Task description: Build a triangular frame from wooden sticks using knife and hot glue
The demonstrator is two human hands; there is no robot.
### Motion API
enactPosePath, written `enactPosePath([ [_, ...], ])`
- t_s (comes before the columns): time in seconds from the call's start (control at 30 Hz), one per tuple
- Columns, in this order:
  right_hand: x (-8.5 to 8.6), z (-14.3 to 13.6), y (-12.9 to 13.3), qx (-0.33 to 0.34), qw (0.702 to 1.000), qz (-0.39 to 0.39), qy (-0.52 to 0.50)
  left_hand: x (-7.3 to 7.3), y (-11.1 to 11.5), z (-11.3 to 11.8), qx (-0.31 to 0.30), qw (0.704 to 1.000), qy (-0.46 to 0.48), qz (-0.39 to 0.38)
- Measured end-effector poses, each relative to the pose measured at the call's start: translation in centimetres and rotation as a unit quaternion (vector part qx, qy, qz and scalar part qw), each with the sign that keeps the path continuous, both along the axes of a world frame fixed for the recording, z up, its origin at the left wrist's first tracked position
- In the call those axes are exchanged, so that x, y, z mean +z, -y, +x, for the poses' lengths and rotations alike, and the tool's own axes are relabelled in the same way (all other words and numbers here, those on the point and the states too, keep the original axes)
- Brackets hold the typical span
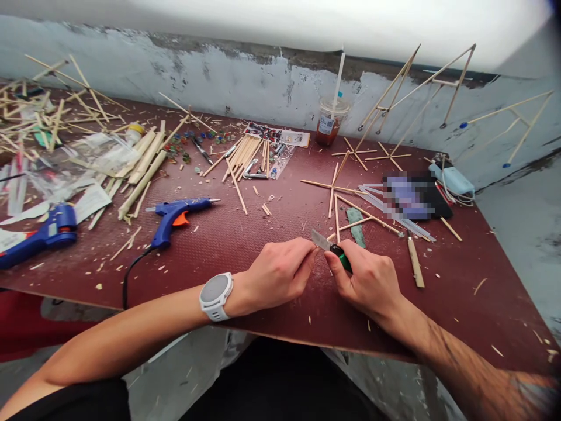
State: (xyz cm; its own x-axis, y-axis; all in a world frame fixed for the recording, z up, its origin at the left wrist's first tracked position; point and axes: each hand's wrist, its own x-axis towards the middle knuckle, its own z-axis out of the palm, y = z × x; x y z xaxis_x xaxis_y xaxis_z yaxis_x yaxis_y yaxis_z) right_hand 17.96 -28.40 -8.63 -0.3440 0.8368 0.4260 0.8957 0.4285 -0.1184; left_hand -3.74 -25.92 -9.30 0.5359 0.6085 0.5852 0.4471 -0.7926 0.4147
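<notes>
My right hand (370,280) is closed around the green and black handle of a utility knife (345,261). Its blade is out and points up and left, close to the fingertips of my left hand (283,272). Those left fingers are pinched together over the table's front part; whatever small thing they grip is mostly hidden. Just beyond the knife lies an A-shaped frame of thin wooden sticks (357,224), with a greenish flat strip (356,227) beside it. A blue glue gun (169,216) with an orange trigger lies left of my hands.
A drink cup with a straw (326,126) stands by the wall. Stick frames (397,88) lean at the back right. Bundled sticks (245,155) lie mid-table, and bamboo pieces (144,158) to the left. A second glue gun (44,234) is at far left. Shavings litter the dark red tabletop (245,234).
</notes>
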Motion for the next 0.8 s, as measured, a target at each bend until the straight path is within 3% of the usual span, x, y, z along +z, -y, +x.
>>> enactPosePath([
  [0.1, 0.5, 1.8, -1.2, -0.115, 0.993, 0.015, -0.021, -0.6, -0.1, -0.5, 0.016, 0.998, -0.031, 0.053],
  [0.17, 0.8, 2.9, -1.8, -0.185, 0.981, 0.031, -0.054, -0.9, -0.3, -0.7, 0.023, 0.998, -0.041, 0.047],
  [0.3, 0.7, 3.2, -1.6, -0.096, 0.988, -0.050, -0.107, -0.7, -0.7, -0.5, 0.013, 0.995, 0.009, -0.094],
  [0.4, 0.6, 2.6, -1.1, -0.026, 0.986, -0.076, -0.144, -0.1, -0.9, -0.3, 0.011, 0.975, 0.070, -0.208],
  [0.5, 1.1, 2.6, -0.8, -0.002, 0.983, -0.084, -0.164, 0.3, -1.0, -0.1, 0.011, 0.952, 0.108, -0.285],
  [0.57, 1.4, 2.7, -0.7, 0.005, 0.984, -0.070, -0.163, 0.4, -1.1, 0.0, -0.015, 0.916, 0.142, -0.375],
  [0.67, 1.5, 2.5, -0.4, 0.040, 0.988, -0.057, -0.141, 0.7, -1.2, 0.3, -0.107, 0.803, 0.217, -0.544],
  [0.73, 1.3, 2.1, -0.2, 0.065, 0.988, -0.066, -0.122, 0.9, -1.2, 0.5, -0.165, 0.739, 0.244, -0.606],
  [0.8, 1.0, 1.7, 0.1, 0.082, 0.988, -0.072, -0.109, 1.1, -1.1, 0.4, -0.197, 0.710, 0.243, -0.630],
])
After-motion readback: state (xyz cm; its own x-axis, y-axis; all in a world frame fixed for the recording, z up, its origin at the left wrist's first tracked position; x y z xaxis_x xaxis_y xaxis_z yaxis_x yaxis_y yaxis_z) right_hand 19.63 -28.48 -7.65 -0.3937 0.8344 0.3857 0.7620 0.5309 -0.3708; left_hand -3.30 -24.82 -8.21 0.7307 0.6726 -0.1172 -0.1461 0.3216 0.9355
